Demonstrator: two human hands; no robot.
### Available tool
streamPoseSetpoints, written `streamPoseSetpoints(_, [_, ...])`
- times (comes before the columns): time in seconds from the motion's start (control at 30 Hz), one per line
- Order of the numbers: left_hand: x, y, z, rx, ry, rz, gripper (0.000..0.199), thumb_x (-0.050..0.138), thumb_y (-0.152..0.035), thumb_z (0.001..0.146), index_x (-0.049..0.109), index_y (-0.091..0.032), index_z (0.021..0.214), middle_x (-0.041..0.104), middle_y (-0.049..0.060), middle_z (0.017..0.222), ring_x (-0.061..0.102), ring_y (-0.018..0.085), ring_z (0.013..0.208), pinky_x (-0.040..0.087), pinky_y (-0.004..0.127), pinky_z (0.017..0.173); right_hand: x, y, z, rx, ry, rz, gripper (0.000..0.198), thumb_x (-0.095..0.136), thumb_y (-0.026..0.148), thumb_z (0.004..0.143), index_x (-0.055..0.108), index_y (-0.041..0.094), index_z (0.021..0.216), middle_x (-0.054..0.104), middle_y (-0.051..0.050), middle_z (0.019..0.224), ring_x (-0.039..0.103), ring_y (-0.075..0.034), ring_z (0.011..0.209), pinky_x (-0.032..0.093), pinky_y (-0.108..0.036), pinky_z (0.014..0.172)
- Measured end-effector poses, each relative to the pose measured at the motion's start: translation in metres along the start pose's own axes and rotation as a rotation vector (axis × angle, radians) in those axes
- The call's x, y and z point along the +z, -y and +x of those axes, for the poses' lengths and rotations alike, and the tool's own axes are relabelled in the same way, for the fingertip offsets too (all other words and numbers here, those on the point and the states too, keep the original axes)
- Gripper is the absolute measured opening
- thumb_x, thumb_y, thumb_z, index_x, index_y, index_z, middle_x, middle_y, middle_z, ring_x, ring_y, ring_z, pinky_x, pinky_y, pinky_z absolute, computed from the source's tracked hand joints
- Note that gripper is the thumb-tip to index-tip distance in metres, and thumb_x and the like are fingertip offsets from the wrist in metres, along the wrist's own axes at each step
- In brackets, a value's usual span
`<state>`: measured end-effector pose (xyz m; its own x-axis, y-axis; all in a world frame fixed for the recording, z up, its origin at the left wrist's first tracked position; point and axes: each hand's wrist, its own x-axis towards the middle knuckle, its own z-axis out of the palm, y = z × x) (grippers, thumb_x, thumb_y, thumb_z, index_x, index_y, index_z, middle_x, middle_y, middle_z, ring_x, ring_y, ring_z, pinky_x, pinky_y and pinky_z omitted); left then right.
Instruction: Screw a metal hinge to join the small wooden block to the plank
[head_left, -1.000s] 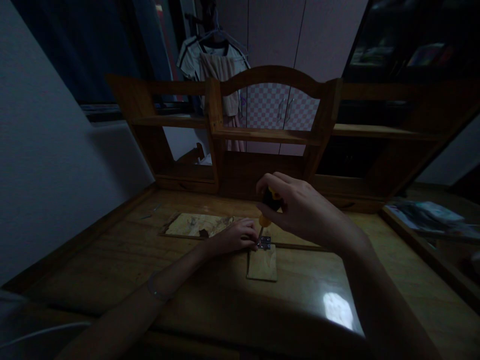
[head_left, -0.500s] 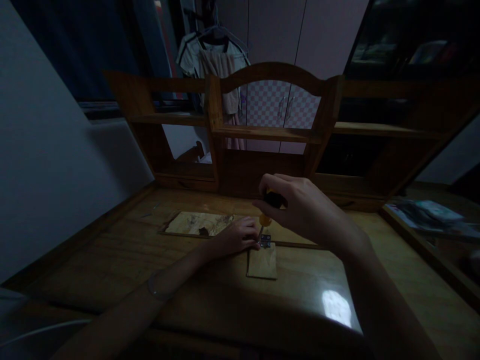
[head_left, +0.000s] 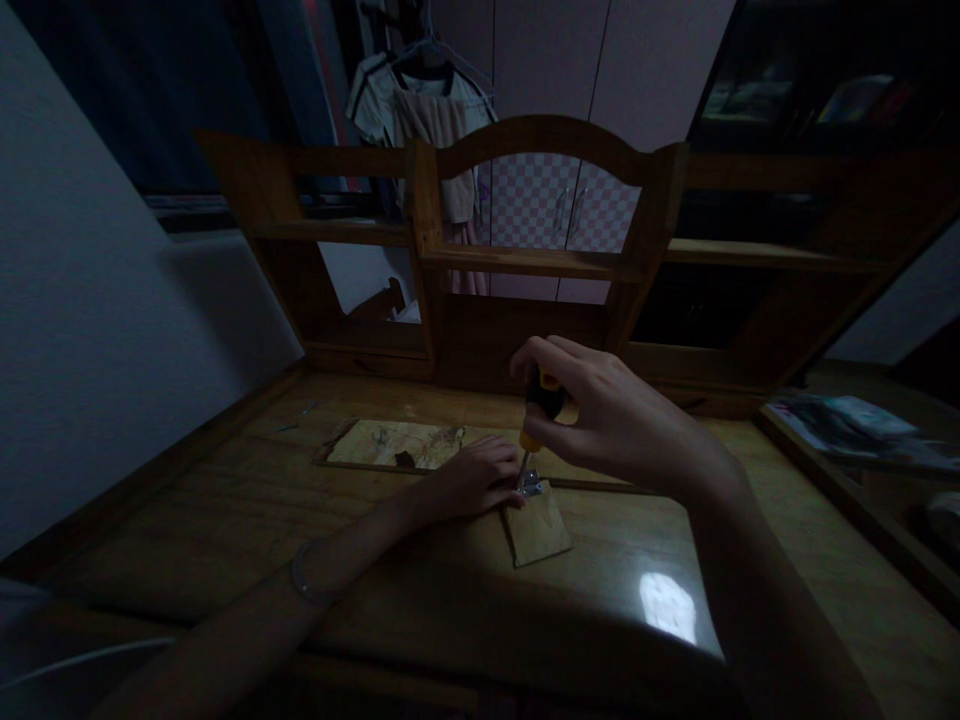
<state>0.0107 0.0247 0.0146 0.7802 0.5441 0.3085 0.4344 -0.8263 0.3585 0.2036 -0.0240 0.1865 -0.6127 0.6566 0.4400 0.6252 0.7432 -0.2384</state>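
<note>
My right hand [head_left: 592,405] is wrapped round the black and yellow handle of a screwdriver [head_left: 531,440], which points down. The screwdriver's tip meets a small metal hinge [head_left: 531,482] at the top edge of a small square wooden board [head_left: 538,525]. My left hand [head_left: 484,475] rests low beside it, its fingers closed around the spot by the screwdriver tip. What those fingers pinch is too small and dark to make out. Behind the hinge lies a long wooden strip [head_left: 600,478], partly hidden by my right hand.
A piece of rough, peeling wood [head_left: 397,445] lies on the wooden desk [head_left: 300,510] to the left. Small thin metal bits [head_left: 285,428] are further left. A wooden shelf unit [head_left: 525,262] stands at the back. Books or papers [head_left: 847,425] lie at the right.
The small wooden board has turned, its near edge swinging to the right. The screwdriver handle has rotated a little in my right hand, and my left hand stays by the hinge.
</note>
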Motion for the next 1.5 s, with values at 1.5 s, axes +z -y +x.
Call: streamPoseSetpoints(1.5, [-0.002,0.008,0.0,0.017,0.06,-0.241,0.017,0.072,-0.036,0.084,0.072,-0.019,0.083,0.064,0.006,0.092,0.055,0.022,0.1,0.042,0.033,0.09,0.003,0.004,0.0,0.021,0.006,-0.033,0.04,0.056,0.023,0.087,0.049,0.023,0.126,0.059,-0.007,0.119,0.058,-0.021,0.096,0.044,-0.033,0.08])
